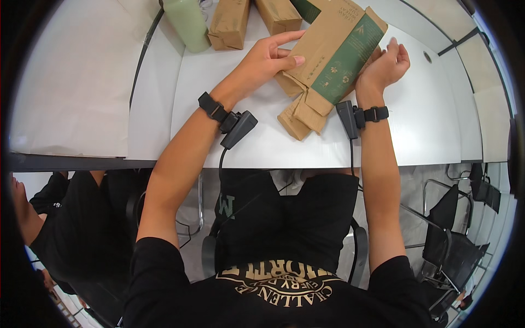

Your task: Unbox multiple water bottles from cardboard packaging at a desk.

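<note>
A brown cardboard box with a green printed panel (332, 53) is tilted above the white table, its near-end flaps creased and folded. My left hand (275, 57) grips its left side, thumb on the top face and fingers partly behind. At the right edge is my right hand (385, 67), palm turned up and fingers loosely curled; some of it is hidden behind the box, so its hold cannot be told. Another brown carton (293, 123) shows partly beneath the flaps. Two more brown boxes, one on the left (229, 24) and one beside it (279, 16), lie at the back.
A pale green bottle (186, 24) stands at the back left. Low partitions border the white table (262, 147). A person in black (82, 221) sits at the left. Black chairs (451, 238) stand at the right. Cables hang from the black devices strapped to both my wrists.
</note>
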Motion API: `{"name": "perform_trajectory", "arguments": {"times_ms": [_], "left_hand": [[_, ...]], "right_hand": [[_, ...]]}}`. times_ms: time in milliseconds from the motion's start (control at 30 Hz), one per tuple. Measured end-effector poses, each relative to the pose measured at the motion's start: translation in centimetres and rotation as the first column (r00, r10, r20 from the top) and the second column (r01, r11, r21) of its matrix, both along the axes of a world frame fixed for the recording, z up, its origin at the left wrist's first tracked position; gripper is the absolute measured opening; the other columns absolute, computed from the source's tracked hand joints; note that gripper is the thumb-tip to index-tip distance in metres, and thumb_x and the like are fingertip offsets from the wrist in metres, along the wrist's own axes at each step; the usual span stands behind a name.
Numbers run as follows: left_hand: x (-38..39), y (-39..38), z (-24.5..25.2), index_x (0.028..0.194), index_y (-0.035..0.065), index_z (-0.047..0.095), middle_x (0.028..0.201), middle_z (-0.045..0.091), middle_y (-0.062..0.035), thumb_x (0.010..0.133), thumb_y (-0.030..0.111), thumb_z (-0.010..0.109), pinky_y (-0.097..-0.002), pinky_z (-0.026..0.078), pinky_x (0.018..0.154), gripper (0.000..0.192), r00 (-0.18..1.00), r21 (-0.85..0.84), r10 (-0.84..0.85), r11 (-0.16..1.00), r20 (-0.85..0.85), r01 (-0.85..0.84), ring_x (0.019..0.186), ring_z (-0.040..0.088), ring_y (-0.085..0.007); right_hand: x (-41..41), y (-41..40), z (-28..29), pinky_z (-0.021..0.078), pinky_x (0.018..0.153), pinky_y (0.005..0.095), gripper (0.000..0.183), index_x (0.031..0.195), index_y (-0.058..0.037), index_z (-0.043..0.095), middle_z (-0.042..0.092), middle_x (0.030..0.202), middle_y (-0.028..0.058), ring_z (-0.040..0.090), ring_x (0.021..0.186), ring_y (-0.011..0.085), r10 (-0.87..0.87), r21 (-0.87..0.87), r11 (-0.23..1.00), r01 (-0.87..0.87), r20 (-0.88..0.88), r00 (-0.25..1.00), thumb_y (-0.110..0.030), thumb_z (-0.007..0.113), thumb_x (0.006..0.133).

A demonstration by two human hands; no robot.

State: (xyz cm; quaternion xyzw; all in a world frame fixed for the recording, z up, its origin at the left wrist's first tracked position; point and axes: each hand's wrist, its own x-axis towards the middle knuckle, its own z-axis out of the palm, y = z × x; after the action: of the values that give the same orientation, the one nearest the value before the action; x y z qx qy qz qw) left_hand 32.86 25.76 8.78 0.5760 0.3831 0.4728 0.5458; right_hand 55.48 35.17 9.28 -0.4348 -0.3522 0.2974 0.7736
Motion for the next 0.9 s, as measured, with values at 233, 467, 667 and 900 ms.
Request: {"name": "perform_trajectory", "arguments": {"times_ms": [233, 467, 667, 900], "left_hand": [[-0.5, 0.3, 0.3, 0.156, 0.0058, 0.041, 0.114, 0.074, -0.0080, 0.097, 0.014, 0.069, -0.0230, 0.050, 0.089, 0.065, 0.983, 0.054, 0.106, 0.992, 0.148, -0.115, 0.101, 0.067, -0.0095], [0.2, 1.0, 0.8, 0.155, 0.0021, 0.040, 0.132, 0.067, -0.0135, 0.095, 0.008, 0.073, -0.0295, 0.051, 0.101, 0.068, 0.954, 0.265, 0.283, 0.916, 0.102, -0.301, 0.117, 0.064, -0.0153], [0.3, 0.5, 1.3, 0.155, 0.0023, 0.040, 0.134, 0.065, -0.0147, 0.095, 0.009, 0.073, -0.0310, 0.051, 0.102, 0.069, 0.922, 0.278, 0.345, 0.881, 0.179, -0.383, 0.119, 0.064, -0.0179], [-0.3, 0.7, 0.9, 0.138, 0.0021, 0.059, 0.101, 0.076, -0.0089, 0.099, 0.023, 0.071, -0.0266, 0.054, 0.075, 0.046, 0.949, 0.094, 0.315, 0.945, 0.008, -0.314, 0.087, 0.070, -0.0113]], "right_hand": [[-1.0, -0.5, 1.2, 0.0468, 0.095, 0.0321, 0.052, 0.134, 0.0013, 0.046, 0.055, 0.128, 0.0119, 0.055, 0.113, 0.0198, 0.118, 0.025, 0.993, -0.117, -0.057, 0.991, -0.036, 0.061, 0.102], [-3.2, -3.0, 0.5, 0.0473, 0.096, 0.0299, 0.053, 0.132, 0.0027, 0.057, 0.065, 0.122, 0.0088, 0.060, 0.111, 0.0168, 0.744, -0.093, 0.659, -0.746, 0.229, 0.628, -0.035, 0.071, 0.097], [-4.0, -4.4, 0.9, 0.0488, 0.094, 0.0306, 0.047, 0.128, 0.0036, 0.062, 0.067, 0.119, 0.0097, 0.062, 0.108, 0.0162, 0.814, -0.214, 0.579, -0.787, 0.213, 0.541, -0.026, 0.075, 0.094], [-3.3, -2.1, 0.2, 0.0510, 0.089, 0.0303, 0.042, 0.121, 0.0041, 0.065, 0.070, 0.113, 0.0099, 0.065, 0.100, 0.0160, 0.625, -0.048, 0.779, -0.625, -0.011, 0.780, -0.025, 0.077, 0.094]]}}
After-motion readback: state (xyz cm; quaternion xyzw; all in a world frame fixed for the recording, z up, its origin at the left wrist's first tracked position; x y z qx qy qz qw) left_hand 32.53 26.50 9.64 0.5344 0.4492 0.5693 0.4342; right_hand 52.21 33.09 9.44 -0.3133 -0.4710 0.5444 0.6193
